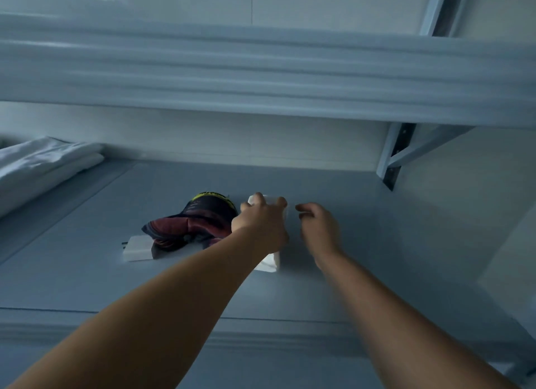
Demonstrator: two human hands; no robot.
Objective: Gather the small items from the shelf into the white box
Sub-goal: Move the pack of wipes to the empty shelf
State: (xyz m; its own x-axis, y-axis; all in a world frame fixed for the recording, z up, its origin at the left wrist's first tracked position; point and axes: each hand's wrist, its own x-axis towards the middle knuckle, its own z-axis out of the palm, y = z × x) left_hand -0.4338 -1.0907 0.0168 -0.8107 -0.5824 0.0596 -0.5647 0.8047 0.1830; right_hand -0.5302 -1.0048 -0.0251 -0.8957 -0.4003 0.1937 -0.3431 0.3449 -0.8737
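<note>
On the grey shelf stands a small white box, mostly hidden under my left hand. That hand's fingers curl over the box's far top edge and grip it. Just to its right, my right hand hovers with fingers loosely curled, holding nothing and not touching the box. A crumpled dark red and black cloth with a yellow band lies left of the box. A white charger plug rests against the cloth's left side.
A second shelf overhangs close above. Folded white fabric lies at the far left. A metal bracket and the wall close off the right side. The shelf's front edge runs below my forearms.
</note>
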